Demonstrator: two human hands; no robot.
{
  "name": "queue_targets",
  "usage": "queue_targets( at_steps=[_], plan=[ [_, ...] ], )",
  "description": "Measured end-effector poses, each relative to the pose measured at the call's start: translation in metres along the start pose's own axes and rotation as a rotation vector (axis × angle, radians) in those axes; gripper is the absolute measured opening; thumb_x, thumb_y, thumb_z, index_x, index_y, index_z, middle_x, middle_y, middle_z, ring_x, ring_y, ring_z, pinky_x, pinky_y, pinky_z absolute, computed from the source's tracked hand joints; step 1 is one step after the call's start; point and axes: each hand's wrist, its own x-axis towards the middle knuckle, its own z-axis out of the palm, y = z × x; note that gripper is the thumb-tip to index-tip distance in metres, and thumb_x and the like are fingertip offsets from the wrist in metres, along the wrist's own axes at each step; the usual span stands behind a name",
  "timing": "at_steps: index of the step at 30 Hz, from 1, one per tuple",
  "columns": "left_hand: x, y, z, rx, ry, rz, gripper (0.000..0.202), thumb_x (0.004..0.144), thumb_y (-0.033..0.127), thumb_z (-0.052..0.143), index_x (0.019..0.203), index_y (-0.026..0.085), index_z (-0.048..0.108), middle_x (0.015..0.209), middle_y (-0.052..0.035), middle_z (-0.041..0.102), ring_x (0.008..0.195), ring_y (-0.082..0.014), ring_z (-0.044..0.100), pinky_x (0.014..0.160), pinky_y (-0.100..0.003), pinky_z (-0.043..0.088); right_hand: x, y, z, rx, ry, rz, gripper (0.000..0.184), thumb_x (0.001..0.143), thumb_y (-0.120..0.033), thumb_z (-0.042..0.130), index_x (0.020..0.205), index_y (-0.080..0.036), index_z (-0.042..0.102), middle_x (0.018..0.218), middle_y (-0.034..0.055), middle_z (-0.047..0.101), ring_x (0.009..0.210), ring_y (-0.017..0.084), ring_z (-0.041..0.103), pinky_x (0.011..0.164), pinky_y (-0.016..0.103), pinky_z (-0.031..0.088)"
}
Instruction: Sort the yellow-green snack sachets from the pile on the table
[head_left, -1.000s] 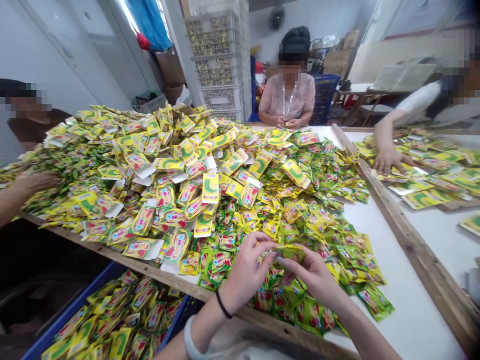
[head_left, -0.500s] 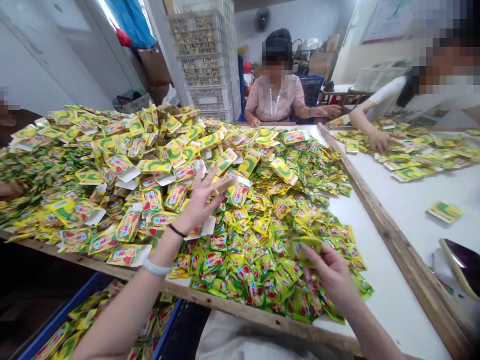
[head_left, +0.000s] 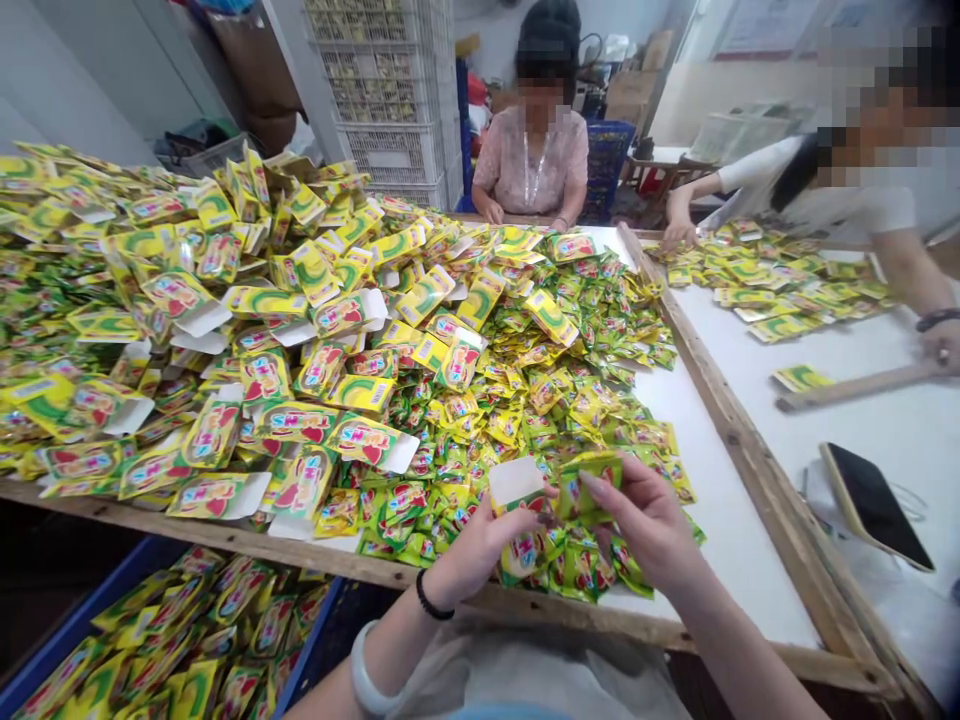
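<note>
My left hand (head_left: pixel 491 540) is closed around a small yellow-green carton (head_left: pixel 517 485) with its white flap standing up. Close to its right, my right hand (head_left: pixel 654 512) pinches a green candy packet (head_left: pixel 589 487) between thumb and fingers. Both hands are just above the table's front edge, over a heap of shiny green packets (head_left: pixel 574 570). A large pile of flat yellow cartons (head_left: pixel 300 420), many with white flaps out, lies left of my hands. My fingers partly hide the carton and the packet.
A wooden rail (head_left: pixel 739 440) divides the white table. Beyond it lie a phone (head_left: pixel 874 505), more cartons (head_left: pixel 780 275) and a co-worker's hand with a wooden stick (head_left: pixel 855 388). Another person (head_left: pixel 531 165) sits opposite. Below left is a blue crate (head_left: pixel 124 575) of filled-looking cartons.
My left hand has come from the carton pile toward me and right, now holding a carton. My right hand has kept its packet, and the two hands are now close together.
</note>
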Motion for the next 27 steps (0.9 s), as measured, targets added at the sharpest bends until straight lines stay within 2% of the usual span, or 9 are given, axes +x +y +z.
queue_targets(
  at_steps=[3,7,10,13,16,18,20,23,27],
  plan=[
    [-0.003,0.005,0.004,0.096,-0.061,0.019,0.029,0.069,0.030,0.066,0.093,0.016,0.060,0.091,-0.0048,0.065,0.084,-0.0195,0.060,0.082,-0.033,0.048,0.006,-0.013,0.002,-0.046,0.007,-0.087,0.014,0.081,-0.030,0.064,0.089,-0.022,0.057,0.067,-0.0033,0.056,0.045,0.005,0.046,0.036,0.015,0.039],
    [-0.003,0.004,0.011,0.210,-0.018,0.025,0.027,0.065,0.025,0.068,0.088,0.015,0.057,0.072,-0.0003,0.059,0.062,-0.0126,0.053,0.061,-0.025,0.046,0.012,-0.021,0.009,-0.306,-0.184,-0.182,0.015,0.084,-0.027,0.059,0.098,-0.022,0.057,0.077,-0.0007,0.055,0.053,0.008,0.050,0.045,0.019,0.044],
    [-0.002,0.000,0.011,0.344,0.011,0.042,0.032,0.062,0.015,0.064,0.094,0.015,0.057,0.073,0.0016,0.058,0.062,-0.0109,0.049,0.058,-0.022,0.042,0.007,-0.024,0.012,-0.682,-0.382,-0.339,0.012,0.087,-0.020,0.051,0.094,-0.020,0.061,0.088,0.0047,0.058,0.080,0.015,0.057,0.070,0.027,0.049],
    [-0.005,-0.002,0.010,0.494,-0.023,0.092,0.036,0.061,0.011,0.062,0.097,0.016,0.058,0.084,-0.0003,0.059,0.075,-0.0145,0.052,0.067,-0.025,0.043,-0.005,-0.027,0.011,-0.910,-0.505,-0.354,0.018,0.089,-0.016,0.046,0.091,-0.021,0.063,0.091,0.0063,0.058,0.081,0.015,0.058,0.072,0.026,0.049],
    [-0.010,-0.002,0.010,0.490,-0.053,0.105,0.046,0.062,0.009,0.060,0.106,0.017,0.054,0.096,-0.0031,0.059,0.086,-0.0171,0.053,0.078,-0.028,0.043,-0.015,-0.028,0.005,-0.916,-0.522,-0.291,0.018,0.089,-0.017,0.047,0.102,-0.022,0.059,0.099,0.0074,0.058,0.083,0.016,0.058,0.071,0.025,0.049],
    [-0.014,-0.003,0.009,0.412,-0.116,0.027,0.058,0.062,0.008,0.060,0.117,0.018,0.047,0.096,-0.0030,0.058,0.082,-0.0149,0.053,0.074,-0.026,0.044,-0.020,-0.026,-0.003,-0.837,-0.458,-0.262,0.020,0.089,-0.018,0.049,0.107,-0.022,0.055,0.103,0.0078,0.057,0.087,0.015,0.057,0.072,0.025,0.049],
    [-0.017,-0.005,0.007,0.379,-0.193,-0.057,0.068,0.060,0.007,0.060,0.124,0.020,0.041,0.095,-0.0018,0.057,0.076,-0.0127,0.053,0.068,-0.024,0.043,-0.023,-0.021,-0.010,-0.762,-0.404,-0.274,0.013,0.089,-0.017,0.049,0.099,-0.022,0.057,0.099,0.0065,0.058,0.086,0.014,0.057,0.072,0.024,0.048],
    [-0.018,-0.008,0.008,0.342,-0.291,-0.125,0.081,0.057,0.005,0.061,0.130,0.024,0.033,0.100,-0.0028,0.059,0.081,-0.0150,0.057,0.070,-0.026,0.046,-0.030,-0.013,-0.010,-0.708,-0.499,-0.238,0.015,0.090,-0.016,0.047,0.090,-0.021,0.062,0.090,0.0044,0.063,0.086,0.014,0.059,0.077,0.024,0.046],
    [-0.016,-0.003,0.016,0.392,-0.331,-0.167,0.103,0.058,0.010,0.067,0.141,0.024,0.007,0.113,-0.0083,0.059,0.097,-0.0219,0.059,0.085,-0.035,0.046,-0.042,-0.013,-0.003,-0.687,-0.570,-0.109,0.017,0.090,-0.021,0.048,0.097,-0.021,0.065,0.095,0.0049,0.066,0.091,0.015,0.060,0.082,0.025,0.046]
  ],
)
